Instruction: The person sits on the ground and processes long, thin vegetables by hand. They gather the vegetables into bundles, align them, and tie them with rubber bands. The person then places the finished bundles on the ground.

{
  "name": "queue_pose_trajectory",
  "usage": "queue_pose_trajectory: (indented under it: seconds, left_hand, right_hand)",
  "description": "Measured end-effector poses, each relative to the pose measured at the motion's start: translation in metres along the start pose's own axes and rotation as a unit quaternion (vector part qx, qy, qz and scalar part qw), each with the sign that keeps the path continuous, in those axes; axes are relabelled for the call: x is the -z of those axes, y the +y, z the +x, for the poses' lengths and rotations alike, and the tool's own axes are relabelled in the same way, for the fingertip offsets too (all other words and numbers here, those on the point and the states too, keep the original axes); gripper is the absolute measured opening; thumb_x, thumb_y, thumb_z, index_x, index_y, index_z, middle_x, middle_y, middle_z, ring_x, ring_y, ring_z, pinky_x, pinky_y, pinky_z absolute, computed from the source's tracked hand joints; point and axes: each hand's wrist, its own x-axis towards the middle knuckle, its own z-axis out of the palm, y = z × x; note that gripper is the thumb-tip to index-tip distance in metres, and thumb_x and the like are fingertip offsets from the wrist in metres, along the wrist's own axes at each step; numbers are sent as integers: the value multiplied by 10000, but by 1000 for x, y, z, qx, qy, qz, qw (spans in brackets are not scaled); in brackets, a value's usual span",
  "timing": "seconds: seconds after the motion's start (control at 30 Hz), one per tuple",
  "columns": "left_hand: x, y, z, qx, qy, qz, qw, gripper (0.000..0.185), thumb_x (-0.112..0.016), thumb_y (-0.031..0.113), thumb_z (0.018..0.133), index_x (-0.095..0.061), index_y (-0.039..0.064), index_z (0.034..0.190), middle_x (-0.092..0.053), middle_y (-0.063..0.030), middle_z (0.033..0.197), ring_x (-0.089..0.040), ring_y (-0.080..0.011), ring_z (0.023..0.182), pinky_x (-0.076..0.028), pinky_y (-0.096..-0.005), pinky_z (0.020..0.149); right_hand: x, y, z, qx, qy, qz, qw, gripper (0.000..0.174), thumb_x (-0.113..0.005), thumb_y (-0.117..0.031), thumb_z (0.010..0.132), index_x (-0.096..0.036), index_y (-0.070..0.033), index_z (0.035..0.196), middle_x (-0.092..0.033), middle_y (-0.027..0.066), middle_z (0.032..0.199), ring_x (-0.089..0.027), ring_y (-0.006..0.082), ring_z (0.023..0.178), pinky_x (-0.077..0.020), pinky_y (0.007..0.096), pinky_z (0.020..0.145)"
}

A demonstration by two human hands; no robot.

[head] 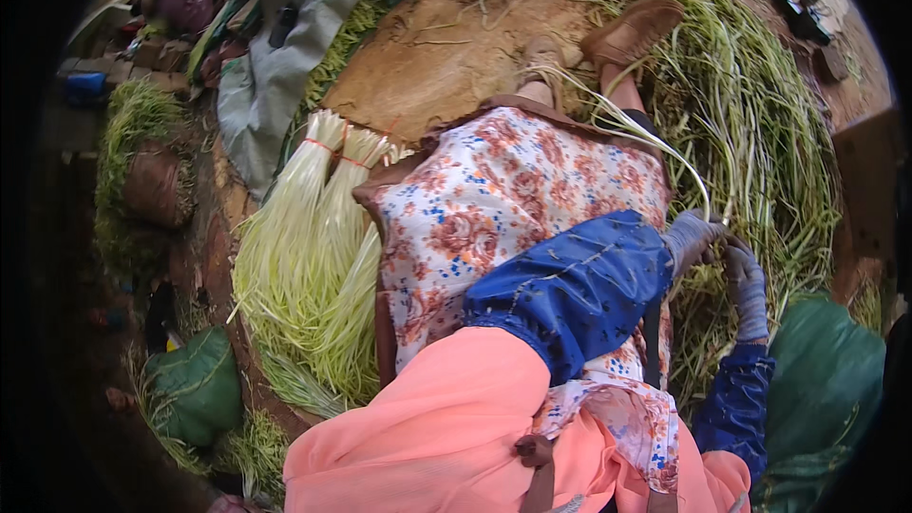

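My left hand [692, 239], in a grey-blue knit glove, is closed around a few long pale chive-like stalks [684, 160]. Their white ends arch away over my lap towards my shoes. My right hand [746, 285], gloved alike, meets the left one with its fingers curled on the same stalks; its fingertips are partly hidden. Both hands are above the edge of a large loose heap of green-yellow stalks [776, 178] on my right. To the left of my lap lie bundles of blanched stalks [306, 228], tied near their white ends with red bands [355, 162].
A floral apron [491, 214] covers my lap. Beyond it lies bare brown ground [434, 43]. A grey-green sheet [306, 35] spreads at upper left, near another person [187, 0]. Green sacks [819, 377] [196, 385] flank me. A wooden board [866, 178] stands at far right.
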Motion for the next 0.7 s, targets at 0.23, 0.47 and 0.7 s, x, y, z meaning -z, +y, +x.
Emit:
queue_pose_trajectory:
  seconds: [0.23, 0.47, 0.7]
  left_hand:
    - [-19, 86, -79, -97, -168, -180, 964, 212, -638, 163, 779, -547, 62, 942, -571, -29, 623, -427, -80, 346, -311, -221, 299]
    - [-13, 157, -128, -199, -291, -245, 903, 238, -567, 209, 852, -531, 66, 1038, -616, -53, 752, -499, -63, 460, -354, -175, 366]
    - [10, 55, -59, -55, -18, -1, 998, 136, -625, 137, 814, -555, 30, 862, -540, -17, 599, -494, -105, 412, -345, -191, 327]
  right_hand:
    - [-2, 32, 21, -86, -91, -128, 984, 273, -587, -208, 812, -588, -51, 1036, -569, 141, 1106, -531, 272, 1027, -419, 332, 860]
    - [34, 61, 7, -242, -107, -126, 956, 328, -573, -250, 823, -564, -73, 1099, -569, 127, 1106, -543, 270, 1000, -431, 331, 837]
    - [49, -28, 1, -162, 97, 314, 930, 377, -570, -337, 840, -576, -60, 1096, -620, 64, 980, -574, 150, 940, -442, 266, 833]
